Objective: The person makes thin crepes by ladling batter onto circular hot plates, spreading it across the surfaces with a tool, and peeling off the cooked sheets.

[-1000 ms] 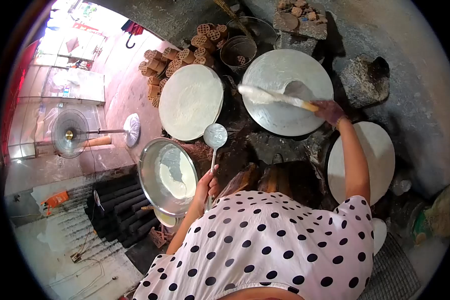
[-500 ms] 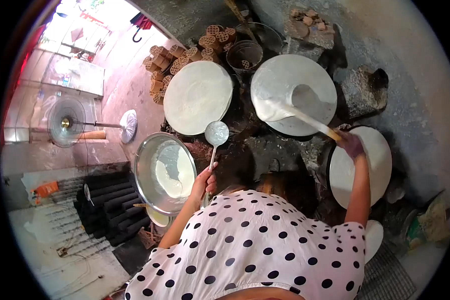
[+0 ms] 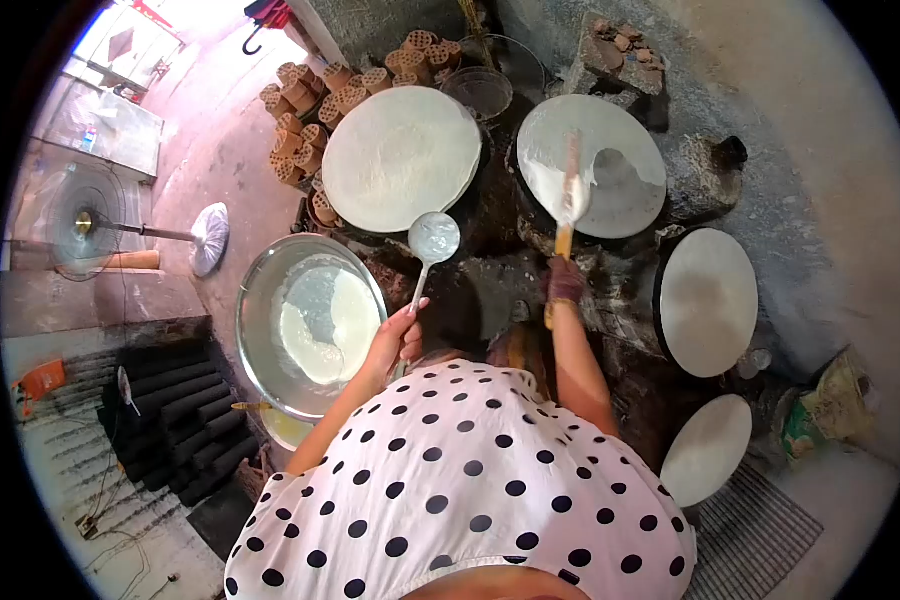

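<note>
My left hand (image 3: 398,335) is wrapped round the handle of a metal ladle (image 3: 435,238), its bowl coated with white batter. A dark glove covers my right hand (image 3: 562,283), which grips a wooden spatula (image 3: 566,218) by its yellowish handle. The blade, blurred and smeared with white batter, lies over the left half of a round griddle (image 3: 635,195). White batter covers the griddle's left side, and a rounded grey patch shows right of its centre. Beside my left hand stands a wide steel basin (image 3: 260,350) of white batter.
Other round, pale-covered griddles sit at upper left (image 3: 400,160), right (image 3: 710,300) and lower right (image 3: 708,450). Perforated clay-coloured coal briquettes (image 3: 295,95) are piled behind. Black cylinders (image 3: 175,420) are stacked at left, near a standing fan (image 3: 85,222).
My right hand has swung left with the spatula, from above the right griddle to the near side of the batter-covered one. The ladle stays in my left hand. The view has shifted slightly.
</note>
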`<state>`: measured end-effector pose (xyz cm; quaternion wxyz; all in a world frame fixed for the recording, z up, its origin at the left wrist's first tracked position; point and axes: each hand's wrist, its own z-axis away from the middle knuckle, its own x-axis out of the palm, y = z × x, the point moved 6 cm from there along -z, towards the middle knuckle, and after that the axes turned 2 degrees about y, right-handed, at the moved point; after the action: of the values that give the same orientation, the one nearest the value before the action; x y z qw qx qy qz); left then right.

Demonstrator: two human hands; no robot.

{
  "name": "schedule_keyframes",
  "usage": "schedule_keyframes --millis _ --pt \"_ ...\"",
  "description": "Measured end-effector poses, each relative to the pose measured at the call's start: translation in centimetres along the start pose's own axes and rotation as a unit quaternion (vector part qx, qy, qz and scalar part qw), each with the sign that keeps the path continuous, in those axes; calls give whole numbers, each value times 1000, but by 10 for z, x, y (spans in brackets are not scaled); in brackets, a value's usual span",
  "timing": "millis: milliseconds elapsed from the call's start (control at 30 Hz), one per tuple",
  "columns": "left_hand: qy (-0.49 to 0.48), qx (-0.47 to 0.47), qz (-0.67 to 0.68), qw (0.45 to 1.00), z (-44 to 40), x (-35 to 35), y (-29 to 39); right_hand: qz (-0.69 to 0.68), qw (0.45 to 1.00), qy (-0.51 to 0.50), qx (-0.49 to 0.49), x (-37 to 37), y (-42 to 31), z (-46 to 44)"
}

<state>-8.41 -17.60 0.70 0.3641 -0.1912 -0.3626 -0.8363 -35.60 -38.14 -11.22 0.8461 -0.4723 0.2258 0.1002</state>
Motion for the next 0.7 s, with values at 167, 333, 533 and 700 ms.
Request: schedule_keyframes --millis 167,333,533,700 --pt "17 15 -35 999 20 -27 7 -143 978 -13 149 -4 19 5" --pt "16 4 -52 999 25 -22 14 -148 974 -124 117 76 -44 32" --pt "-15 11 -66 998 15 -21 17 -151 985 -39 70 -11 53 2" --pt "-24 9 -57 998 4 -7 12 80 994 20 65 -92 63 -34"
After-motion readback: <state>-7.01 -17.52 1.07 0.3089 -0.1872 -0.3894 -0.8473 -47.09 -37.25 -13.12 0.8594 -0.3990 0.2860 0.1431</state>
